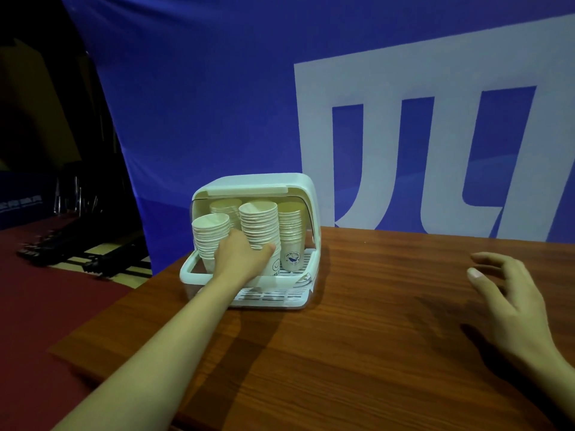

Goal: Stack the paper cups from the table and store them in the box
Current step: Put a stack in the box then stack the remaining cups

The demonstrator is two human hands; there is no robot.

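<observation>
A pale green and white storage box (298, 188) stands on the wooden table (357, 337) with its front lid flipped up. Inside it stand several tall stacks of white paper cups. My left hand (241, 256) reaches into the box and grips the front middle stack (259, 225) low down, thumb on its right side. A shorter stack (210, 236) stands to the left of it, and another stack (291, 241) with a blue whale print to the right. My right hand (510, 300) hovers above the table at the right, fingers spread and loosely bent, holding nothing.
A blue banner (249, 88) with large white shapes hangs right behind the table. At the left the table ends, with a red floor (46, 306) and dark metal frames (84, 250) below.
</observation>
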